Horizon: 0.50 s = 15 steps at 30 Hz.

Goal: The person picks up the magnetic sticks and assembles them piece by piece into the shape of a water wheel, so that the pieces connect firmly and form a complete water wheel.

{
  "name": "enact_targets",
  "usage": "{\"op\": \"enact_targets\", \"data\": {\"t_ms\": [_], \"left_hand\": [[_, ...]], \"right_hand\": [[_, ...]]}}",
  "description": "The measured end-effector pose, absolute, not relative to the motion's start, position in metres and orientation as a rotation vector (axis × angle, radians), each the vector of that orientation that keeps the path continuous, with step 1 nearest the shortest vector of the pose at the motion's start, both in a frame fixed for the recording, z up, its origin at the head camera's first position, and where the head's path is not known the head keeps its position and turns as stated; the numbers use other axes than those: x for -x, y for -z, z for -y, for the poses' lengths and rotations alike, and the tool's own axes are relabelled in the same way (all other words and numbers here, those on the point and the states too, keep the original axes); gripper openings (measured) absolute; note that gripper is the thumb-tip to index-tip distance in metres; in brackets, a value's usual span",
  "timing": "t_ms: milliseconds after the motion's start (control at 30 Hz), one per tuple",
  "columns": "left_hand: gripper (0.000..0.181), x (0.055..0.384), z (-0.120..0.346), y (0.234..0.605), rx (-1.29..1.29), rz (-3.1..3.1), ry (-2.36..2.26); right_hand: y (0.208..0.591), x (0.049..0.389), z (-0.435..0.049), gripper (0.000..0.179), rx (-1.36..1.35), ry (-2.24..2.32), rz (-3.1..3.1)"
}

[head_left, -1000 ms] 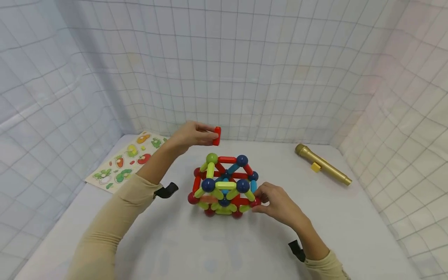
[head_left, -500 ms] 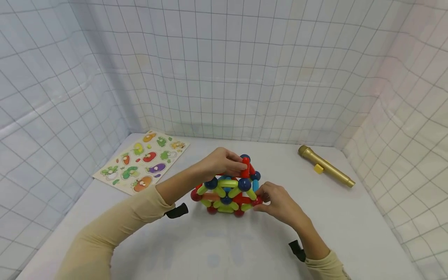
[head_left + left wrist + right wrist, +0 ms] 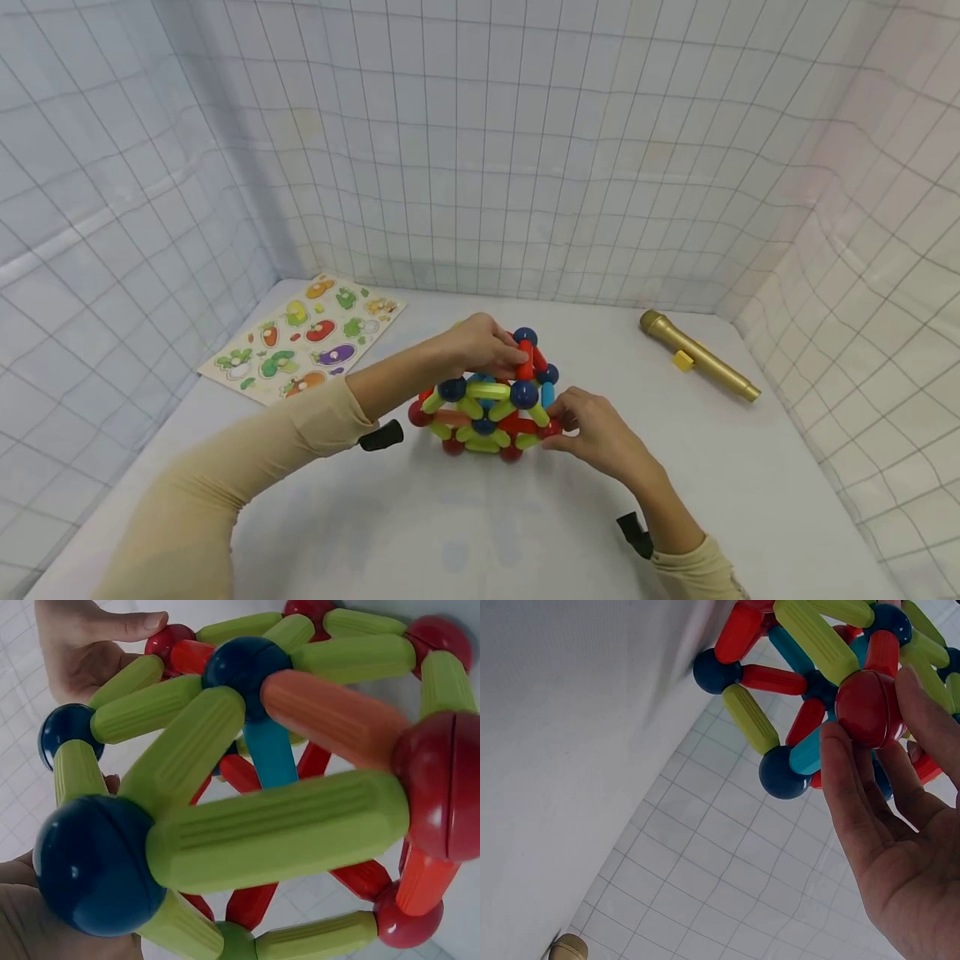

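A frame of coloured rods and balls, a magnetic building toy (image 3: 489, 390), stands on the white table in the head view. My left hand (image 3: 483, 343) reaches over its top from the left and pinches a red rod (image 3: 526, 360). The rod stands between two dark blue balls at the upper right of the frame. My right hand (image 3: 596, 433) holds a red ball (image 3: 870, 709) at the right corner between thumb and fingers. In the left wrist view, green rods and a blue ball (image 3: 97, 862) fill the foreground and partly hide my left hand (image 3: 67, 922).
On the left lies a board with vegetable pictures (image 3: 300, 333), partly covered by the left forearm. A gold toy microphone (image 3: 697, 354) with a yellow switch lies on the right. Grid-patterned cloth walls (image 3: 525, 167) enclose the table at the back and sides.
My left hand has come down and to the right with the red rod, from above the back of the frame to its top right. The right hand keeps its hold on the corner ball.
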<state>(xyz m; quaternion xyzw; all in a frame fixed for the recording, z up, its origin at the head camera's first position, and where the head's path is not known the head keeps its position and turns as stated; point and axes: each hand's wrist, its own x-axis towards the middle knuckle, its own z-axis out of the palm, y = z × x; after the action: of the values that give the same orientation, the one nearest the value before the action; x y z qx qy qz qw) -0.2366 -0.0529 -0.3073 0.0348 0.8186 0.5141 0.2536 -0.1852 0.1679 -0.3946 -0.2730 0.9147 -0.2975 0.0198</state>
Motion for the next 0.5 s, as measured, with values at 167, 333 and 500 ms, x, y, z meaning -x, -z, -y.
{"op": "enact_targets", "data": {"t_ms": [167, 333, 500], "left_hand": [[0.025, 0.242, 0.048, 0.304, -0.058, -2.197, -1.332], [0.028, 0.242, 0.051, 0.298, -0.088, -2.195, -1.311], [0.038, 0.221, 0.081, 0.284, -0.287, -2.329, -1.308]], "right_hand": [[0.393, 0.184, -0.169, 0.028, 0.832, 0.921, -2.849], [0.390, 0.185, -0.169, 0.029, 0.826, 0.922, -2.845], [0.390, 0.182, -0.168, 0.029, 0.791, 0.935, -2.841]]}}
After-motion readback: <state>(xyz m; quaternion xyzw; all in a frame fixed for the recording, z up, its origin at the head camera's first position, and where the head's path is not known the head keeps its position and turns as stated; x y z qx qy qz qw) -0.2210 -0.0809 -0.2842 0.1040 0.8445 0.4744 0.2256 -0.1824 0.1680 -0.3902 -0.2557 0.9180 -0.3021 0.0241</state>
